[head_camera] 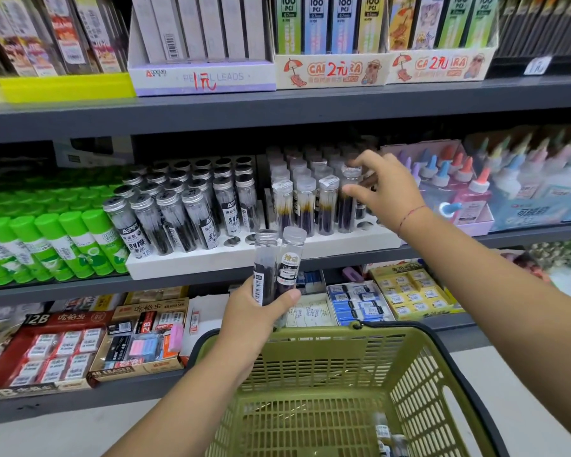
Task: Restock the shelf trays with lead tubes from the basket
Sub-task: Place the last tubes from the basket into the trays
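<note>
My left hand (254, 311) grips two lead tubes (274, 265) upright above the green basket (409, 357), in front of the middle shelf. One has a silver cap, the other a clear cap. My right hand (386, 189) reaches into the right white tray (360, 239), with the index finger on the cap and the thumb against the side of a clear-capped lead tube (349, 206) standing in the front row. The left white tray (211, 262) holds several silver-capped tubes, with open holes at its front right. A few more tubes (388, 440) lie on the basket's bottom.
Green glue sticks (47, 245) fill the shelf left of the trays, and glue bottles (475, 179) stand to the right. Boxes of pencil leads (205, 74) line the upper shelf. Eraser boxes (80, 347) sit on the lower shelf behind the basket.
</note>
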Demonstrator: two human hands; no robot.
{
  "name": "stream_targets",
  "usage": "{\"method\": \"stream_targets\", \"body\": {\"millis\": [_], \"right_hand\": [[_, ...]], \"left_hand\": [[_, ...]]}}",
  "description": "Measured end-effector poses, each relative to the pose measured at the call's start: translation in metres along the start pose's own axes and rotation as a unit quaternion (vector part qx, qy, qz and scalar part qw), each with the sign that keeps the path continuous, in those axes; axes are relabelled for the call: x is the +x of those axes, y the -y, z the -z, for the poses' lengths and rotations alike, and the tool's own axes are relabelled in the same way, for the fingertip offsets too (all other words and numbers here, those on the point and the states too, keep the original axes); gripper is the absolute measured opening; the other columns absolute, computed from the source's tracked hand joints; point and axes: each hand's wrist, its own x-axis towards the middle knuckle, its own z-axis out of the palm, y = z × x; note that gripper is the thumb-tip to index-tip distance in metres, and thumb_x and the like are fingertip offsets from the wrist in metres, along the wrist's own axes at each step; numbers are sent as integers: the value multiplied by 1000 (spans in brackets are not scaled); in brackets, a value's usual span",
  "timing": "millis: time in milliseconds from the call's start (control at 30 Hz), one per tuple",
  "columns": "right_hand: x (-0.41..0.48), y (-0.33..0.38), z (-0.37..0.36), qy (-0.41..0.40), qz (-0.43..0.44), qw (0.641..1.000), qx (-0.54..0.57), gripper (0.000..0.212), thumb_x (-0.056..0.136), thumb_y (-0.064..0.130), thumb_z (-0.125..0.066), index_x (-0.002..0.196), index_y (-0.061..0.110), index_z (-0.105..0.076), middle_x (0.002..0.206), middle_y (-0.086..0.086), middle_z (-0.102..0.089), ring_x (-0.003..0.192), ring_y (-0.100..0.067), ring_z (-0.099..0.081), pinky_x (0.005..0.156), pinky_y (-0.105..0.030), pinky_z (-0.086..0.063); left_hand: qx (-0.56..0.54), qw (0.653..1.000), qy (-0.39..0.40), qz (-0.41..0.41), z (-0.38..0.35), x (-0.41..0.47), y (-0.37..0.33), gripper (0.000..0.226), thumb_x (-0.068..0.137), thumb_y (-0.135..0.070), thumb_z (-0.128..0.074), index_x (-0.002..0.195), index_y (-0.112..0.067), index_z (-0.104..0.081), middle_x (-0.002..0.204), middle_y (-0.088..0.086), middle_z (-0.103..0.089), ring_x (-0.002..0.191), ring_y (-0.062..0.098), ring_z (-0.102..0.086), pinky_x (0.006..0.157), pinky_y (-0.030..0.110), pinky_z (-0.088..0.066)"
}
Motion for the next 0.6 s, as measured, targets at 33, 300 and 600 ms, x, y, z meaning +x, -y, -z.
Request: {"method": "stream_targets", "body": {"millis": [33, 300, 600], "right_hand": [[-2, -3, -2, -5, -1, 1000, 4, 28, 84, 28, -68, 110, 20, -60, 99, -3, -45, 86, -20, -55, 81, -19, -32], [-25, -6, -1, -4, 34, 999, -38, 54, 88, 32, -61, 138, 21, -43, 115, -5, -42, 107, -20, -46, 99, -33, -39], [-90, 46, -5, 170, 30, 920, 352, 52, 84, 13, -67, 131, 27, -48, 111, 13, -60, 91, -4, -61, 84, -21, -49]], "left_hand": [[0, 1000, 1, -1, 1, 0, 0, 15, 80, -24, -76, 92, -24, -67, 75, -8, -70, 63, 7, -58, 58, 23, -40], [14, 1000, 27, -6, -4, -1, -3, 19, 78, -25, -78, 95, -23, -70, 85, -10, -75, 83, 9, -68, 71, 23, -47], [45, 994, 81, -62, -20, -9, -9, 17, 79, -24, -76, 94, -25, -68, 85, -16, -74, 78, -3, -66, 70, 12, -49]]}}
